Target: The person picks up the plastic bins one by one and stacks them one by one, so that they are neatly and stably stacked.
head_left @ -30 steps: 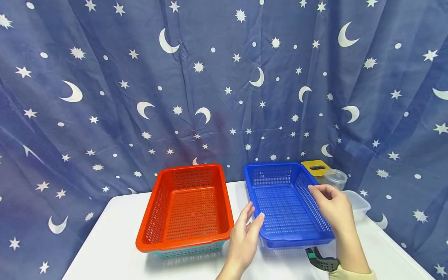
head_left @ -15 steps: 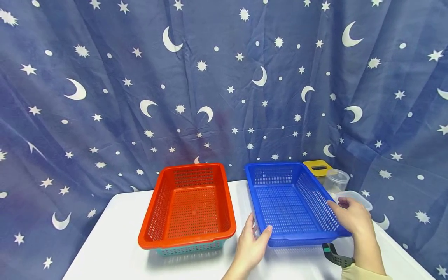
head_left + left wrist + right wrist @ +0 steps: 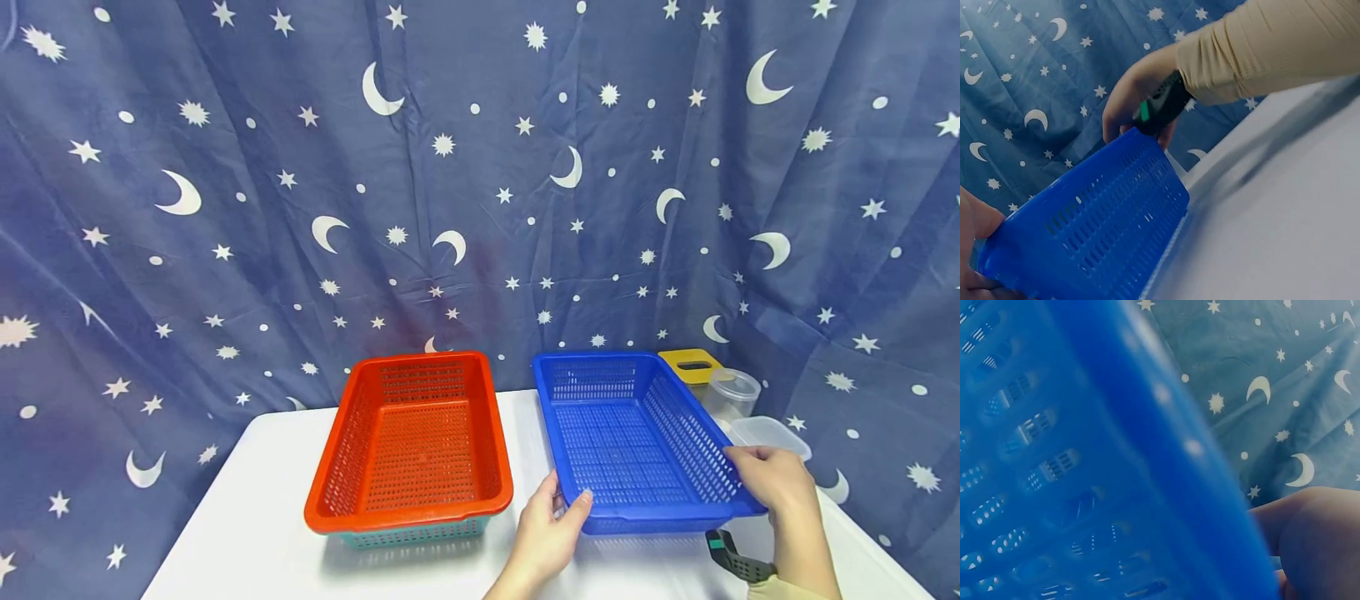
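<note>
A blue plastic basket (image 3: 667,512) with slotted walls sits at the right of the table. At its near left corner, my left hand (image 3: 546,533) has the thumb over the rim and the fingers curled below it. My right hand (image 3: 776,479) grips the right rim near the front corner, thumb on top. In the left wrist view, the slotted side of the basket (image 3: 1116,219) runs between the left hand (image 3: 972,231) and the right hand (image 3: 1132,94). The right wrist view shows the rim (image 3: 1154,419) up close, hiding most of the right fingers.
To the left, a red basket (image 3: 420,521) is nested in a teal one (image 3: 416,535) on the white table (image 3: 262,500). Behind the right hand stand a clear lidded tub (image 3: 733,392), a clear shallow container (image 3: 772,433) and a yellow-topped box (image 3: 690,365). A star-patterned curtain (image 3: 480,167) hangs behind.
Both hands have come onto the blue basket's rim, the right one moving down and outward along the right side. The basket's near end has shifted slightly to the right.
</note>
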`<state>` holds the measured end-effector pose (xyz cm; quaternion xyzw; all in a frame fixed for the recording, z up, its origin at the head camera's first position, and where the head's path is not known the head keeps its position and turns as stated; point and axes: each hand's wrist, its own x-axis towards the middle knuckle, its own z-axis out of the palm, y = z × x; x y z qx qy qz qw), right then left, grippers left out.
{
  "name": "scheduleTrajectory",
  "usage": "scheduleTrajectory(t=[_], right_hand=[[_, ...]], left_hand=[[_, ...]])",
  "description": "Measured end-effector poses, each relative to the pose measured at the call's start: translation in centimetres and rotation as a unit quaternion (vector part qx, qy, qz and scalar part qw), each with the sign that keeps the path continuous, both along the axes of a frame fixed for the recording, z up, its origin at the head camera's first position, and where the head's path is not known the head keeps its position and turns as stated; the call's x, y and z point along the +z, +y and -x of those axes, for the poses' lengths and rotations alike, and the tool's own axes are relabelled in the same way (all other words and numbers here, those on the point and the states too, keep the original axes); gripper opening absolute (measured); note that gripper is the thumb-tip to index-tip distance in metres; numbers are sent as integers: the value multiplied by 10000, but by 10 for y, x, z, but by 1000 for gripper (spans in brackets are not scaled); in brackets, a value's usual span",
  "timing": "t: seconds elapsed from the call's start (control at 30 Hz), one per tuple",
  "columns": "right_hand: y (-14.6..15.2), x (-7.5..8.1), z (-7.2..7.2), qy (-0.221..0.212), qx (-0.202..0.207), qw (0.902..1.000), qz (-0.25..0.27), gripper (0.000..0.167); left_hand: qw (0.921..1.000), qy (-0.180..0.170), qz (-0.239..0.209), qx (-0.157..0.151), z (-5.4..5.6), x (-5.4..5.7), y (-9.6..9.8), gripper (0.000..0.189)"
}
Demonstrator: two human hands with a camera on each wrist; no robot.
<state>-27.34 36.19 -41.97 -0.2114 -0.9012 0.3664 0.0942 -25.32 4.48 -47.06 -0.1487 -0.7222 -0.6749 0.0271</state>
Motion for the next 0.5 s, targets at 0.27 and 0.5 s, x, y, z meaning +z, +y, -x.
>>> scheduleTrajectory(t=[0.27,0.5], right_hand=[[-6,3,1,411,-188,9988,199,53],[-17,9,5,723,-164,9870,1424,59]], left_hand=[[9983,-191,-543,-63,-1,9,-1,44],[9955,-58,-942,6,-4,27,-10,49]])
